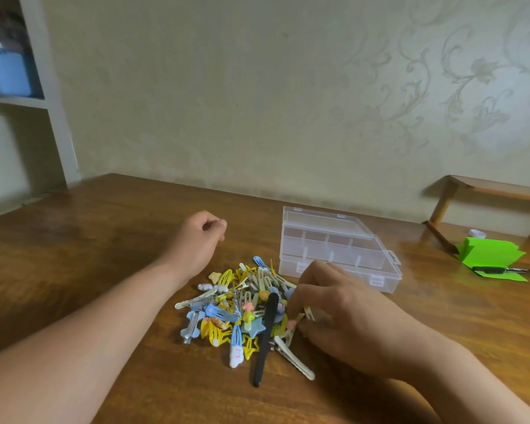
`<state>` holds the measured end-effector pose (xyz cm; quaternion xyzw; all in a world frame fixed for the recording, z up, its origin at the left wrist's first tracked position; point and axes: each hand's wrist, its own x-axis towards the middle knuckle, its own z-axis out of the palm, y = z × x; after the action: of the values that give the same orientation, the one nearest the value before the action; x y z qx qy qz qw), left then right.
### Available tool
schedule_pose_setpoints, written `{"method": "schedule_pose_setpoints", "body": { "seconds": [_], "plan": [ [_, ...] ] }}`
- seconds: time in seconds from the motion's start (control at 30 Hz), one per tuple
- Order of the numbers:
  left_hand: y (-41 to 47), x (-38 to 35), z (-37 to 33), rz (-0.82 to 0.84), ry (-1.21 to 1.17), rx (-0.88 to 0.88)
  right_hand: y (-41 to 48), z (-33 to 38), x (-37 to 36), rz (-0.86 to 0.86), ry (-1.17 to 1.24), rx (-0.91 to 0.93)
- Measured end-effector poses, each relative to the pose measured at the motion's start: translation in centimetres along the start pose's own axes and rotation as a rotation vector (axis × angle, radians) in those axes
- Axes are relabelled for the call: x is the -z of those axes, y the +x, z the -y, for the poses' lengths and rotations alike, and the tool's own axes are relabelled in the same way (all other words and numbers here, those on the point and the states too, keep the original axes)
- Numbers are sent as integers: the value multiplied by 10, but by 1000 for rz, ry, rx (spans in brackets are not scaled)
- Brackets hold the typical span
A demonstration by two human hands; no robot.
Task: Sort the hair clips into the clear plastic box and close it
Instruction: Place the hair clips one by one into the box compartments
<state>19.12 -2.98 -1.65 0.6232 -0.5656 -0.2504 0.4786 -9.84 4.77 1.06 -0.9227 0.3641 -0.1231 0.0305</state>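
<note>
A heap of hair clips (239,310), yellow, blue, cream and one long black, lies on the wooden table (89,240) in front of me. Behind it to the right stands the clear plastic box (334,249), its lid closed, with empty compartments showing through. My right hand (337,313) rests on the right edge of the heap, its fingers curled and pinching a cream clip (309,312). My left hand (201,237) hovers behind the heap to the left, fingers loosely curled, holding nothing.
A green folded paper (493,255) with a black pen (502,270) on it lies at the right. A small wooden stand (484,194) sits behind it by the wall. White shelving (43,102) rises at the left.
</note>
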Motion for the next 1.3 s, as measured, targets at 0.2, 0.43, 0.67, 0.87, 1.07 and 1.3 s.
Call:
{"method": "schedule_pose_setpoints", "body": {
  "seconds": [0.2,0.43,0.67,0.87,1.07,1.3],
  "plan": [
    [1,0,1,-12,5,-7,5,3,-2,-15,-148,120],
    [2,-1,2,-3,8,-13,7,4,-7,-104,18,21],
    [1,-10,-3,42,93,-135,13,1,7,-417,363,-352],
    [4,-14,-2,62,78,-124,78,-40,31,-354,395,-682],
    [5,-12,0,84,57,-101,145,-75,21,-250,421,-842],
    [5,-11,0,95,84,-99,172,-78,1,-63,330,-884]
  ]
}}
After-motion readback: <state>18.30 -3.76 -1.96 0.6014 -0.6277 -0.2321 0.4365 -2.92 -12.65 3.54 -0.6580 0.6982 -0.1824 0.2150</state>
